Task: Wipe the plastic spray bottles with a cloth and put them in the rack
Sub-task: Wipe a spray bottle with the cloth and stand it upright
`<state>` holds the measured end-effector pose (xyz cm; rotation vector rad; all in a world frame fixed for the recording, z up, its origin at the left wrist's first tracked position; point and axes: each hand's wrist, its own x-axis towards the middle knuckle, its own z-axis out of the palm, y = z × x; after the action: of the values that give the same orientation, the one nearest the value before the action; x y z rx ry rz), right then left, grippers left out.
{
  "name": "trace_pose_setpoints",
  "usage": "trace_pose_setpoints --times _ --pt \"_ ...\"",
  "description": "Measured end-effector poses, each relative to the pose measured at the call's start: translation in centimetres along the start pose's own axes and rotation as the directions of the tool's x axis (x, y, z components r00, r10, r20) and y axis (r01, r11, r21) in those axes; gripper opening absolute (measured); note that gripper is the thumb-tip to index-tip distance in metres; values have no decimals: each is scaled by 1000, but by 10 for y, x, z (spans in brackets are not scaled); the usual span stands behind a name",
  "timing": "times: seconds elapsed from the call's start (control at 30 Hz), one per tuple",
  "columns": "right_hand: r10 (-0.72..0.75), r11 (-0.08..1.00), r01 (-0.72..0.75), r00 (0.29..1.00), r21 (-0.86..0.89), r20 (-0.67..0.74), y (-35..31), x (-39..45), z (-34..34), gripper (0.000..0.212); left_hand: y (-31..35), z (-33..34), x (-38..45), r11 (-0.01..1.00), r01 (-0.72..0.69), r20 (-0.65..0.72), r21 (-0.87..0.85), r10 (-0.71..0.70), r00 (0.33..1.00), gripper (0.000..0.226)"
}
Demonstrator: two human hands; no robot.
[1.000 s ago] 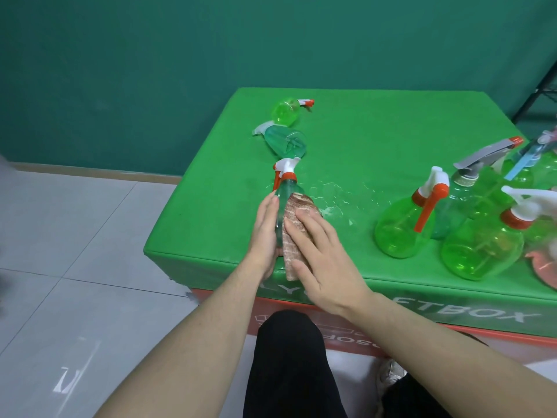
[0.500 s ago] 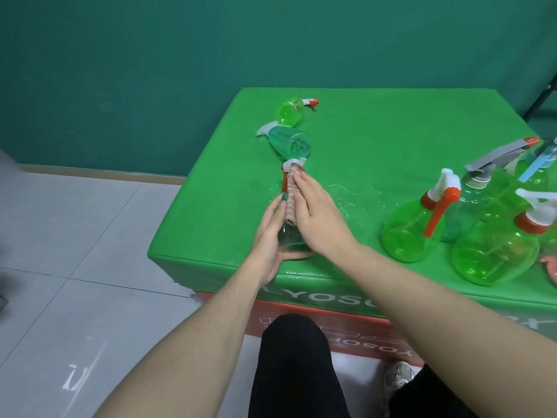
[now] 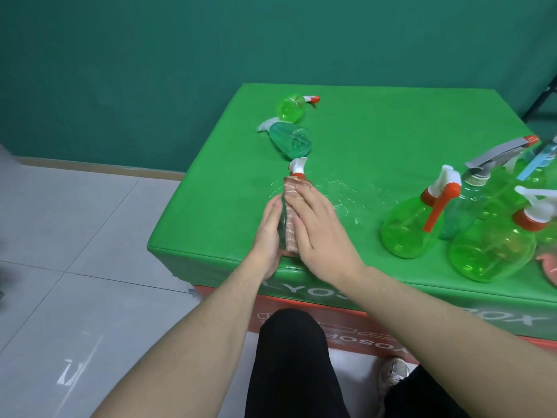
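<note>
Green padded table w/ teal backdrop behind, grey tile floor at left. Near edge: I see the left hand cupped along the side of a lying clear spray bottle, fingers curved on it. Right hand presses a pinkish cloth onto the bottle, fingers curled over it. Upright green spray bottles cluster at right. Farther back, a teal bottle and a small green bottle lie on their sides.
</note>
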<state>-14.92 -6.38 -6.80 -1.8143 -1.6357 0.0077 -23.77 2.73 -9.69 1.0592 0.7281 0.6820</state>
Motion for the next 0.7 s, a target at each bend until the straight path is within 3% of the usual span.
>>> trace_pose_setpoints --times 0.13,0.3,0.47,0.7 --pt "-54 998 54 999 -26 10 4 -20 4 46 0 3 0 1000 -12 -38 11 13 999 43" --pt "-45 999 45 999 14 7 8 -36 5 43 0 1 -2 999 -35 -18 14 36 999 26" --pt "-14 998 13 1000 61 11 1 -21 1 44 2 0 -2 999 -8 -26 -44 7 1000 47" --pt "174 975 -176 984 136 23 -3 24 -5 48 6 -1 -4 999 30 45 -27 -29 999 51"
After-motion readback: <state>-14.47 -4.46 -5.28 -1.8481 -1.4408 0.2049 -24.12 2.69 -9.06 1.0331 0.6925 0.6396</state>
